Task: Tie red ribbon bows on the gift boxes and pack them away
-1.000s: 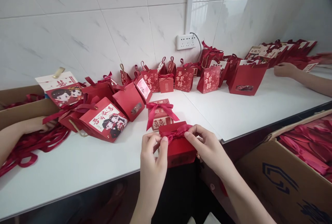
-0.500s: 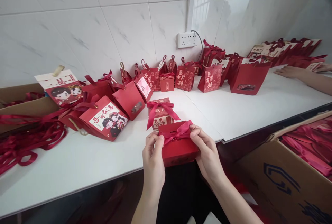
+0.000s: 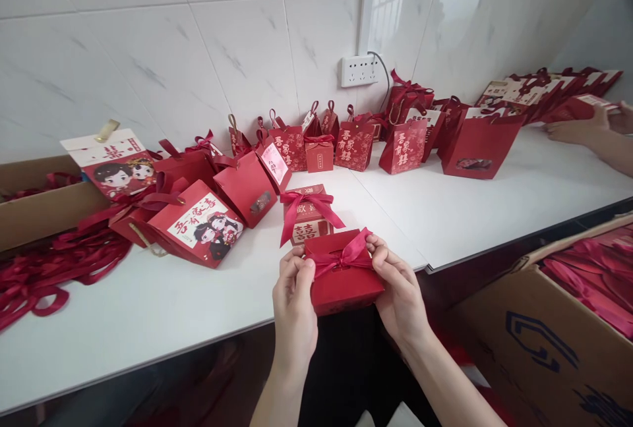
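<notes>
A red gift box (image 3: 347, 287) with a pink-red ribbon bow (image 3: 343, 258) tied across its top is held at the table's front edge. My left hand (image 3: 295, 288) is closed on the box's left side, thumb on the front by the ribbon and fingers behind. At the right side, my right hand (image 3: 398, 282) grips the box near the bow's right loop, some of its fingers hidden behind. Just behind stands a second box (image 3: 305, 213), patterned and tied with a similar ribbon bow.
Several red gift bags (image 3: 196, 223) and small boxes line the white table (image 3: 198, 318) along the tiled wall. Loose red ribbons (image 3: 54, 275) lie at left by a cardboard box (image 3: 30, 176). A larger carton (image 3: 519, 341) of red items is at right. Another person's hand (image 3: 578, 132) holds a red box.
The red box tilts slightly and shifts a little right in my hands, and my right fingers have moved lower on the bow. The other person's hands have lifted a red box.
</notes>
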The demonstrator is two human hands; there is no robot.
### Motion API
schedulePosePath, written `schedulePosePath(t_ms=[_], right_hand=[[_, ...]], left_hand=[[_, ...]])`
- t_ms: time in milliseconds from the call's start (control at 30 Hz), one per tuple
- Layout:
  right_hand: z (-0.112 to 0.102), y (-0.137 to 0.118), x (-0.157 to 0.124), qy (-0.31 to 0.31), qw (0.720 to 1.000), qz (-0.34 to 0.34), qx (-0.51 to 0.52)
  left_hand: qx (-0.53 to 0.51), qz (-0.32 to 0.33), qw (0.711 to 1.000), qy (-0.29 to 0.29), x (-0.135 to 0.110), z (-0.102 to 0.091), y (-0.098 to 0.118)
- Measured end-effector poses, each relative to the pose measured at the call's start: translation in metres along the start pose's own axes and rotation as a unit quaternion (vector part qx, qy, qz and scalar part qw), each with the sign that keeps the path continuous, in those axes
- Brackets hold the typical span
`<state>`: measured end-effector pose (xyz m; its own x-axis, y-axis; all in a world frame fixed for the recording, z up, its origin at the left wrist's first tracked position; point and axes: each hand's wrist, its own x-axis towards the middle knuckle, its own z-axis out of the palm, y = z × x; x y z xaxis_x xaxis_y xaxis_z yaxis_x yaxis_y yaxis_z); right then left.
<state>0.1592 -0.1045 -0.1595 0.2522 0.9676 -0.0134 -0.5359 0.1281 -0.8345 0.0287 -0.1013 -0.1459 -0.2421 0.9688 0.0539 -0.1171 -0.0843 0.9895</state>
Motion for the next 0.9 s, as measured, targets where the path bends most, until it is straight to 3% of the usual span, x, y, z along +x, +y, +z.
schedulePosePath(t_ms=[200,367,533,600,700,767,900], right_hand=[[0.0,-0.001,0.001,0.005,1.0,-0.007,-0.008],[0.0,-0.002,0.002,0.024,0.999,0.031,0.016],[-0.003,-0.004,0.004,-0.043,0.999,-0.001,-0.027],[-0.007,-0.006,0.009,-0.074,0.996,-0.035,-0.044],[-0.014,-0.006,0.019,-0.056,0.994,-0.061,-0.075],[-0.019,-0.006,0.025,-0.043,0.99,-0.05,-0.126],[-0.027,-0.011,0.016,-0.081,0.97,-0.005,-0.229]], left_hand=[[-0.07,-0.031,0.997,-0.015,-0.002,-0.002,0.0],[-0.079,-0.023,0.996,-0.014,-0.002,0.0,0.0],[-0.023,0.016,1.0,0.004,0.003,-0.004,-0.004],[-0.001,0.025,1.0,-0.018,0.004,-0.008,-0.005],[0.016,0.013,0.998,-0.061,0.002,-0.014,-0.002],[0.035,0.008,0.996,-0.087,0.002,-0.018,0.002],[0.089,-0.002,0.979,-0.183,0.015,-0.03,0.009]])
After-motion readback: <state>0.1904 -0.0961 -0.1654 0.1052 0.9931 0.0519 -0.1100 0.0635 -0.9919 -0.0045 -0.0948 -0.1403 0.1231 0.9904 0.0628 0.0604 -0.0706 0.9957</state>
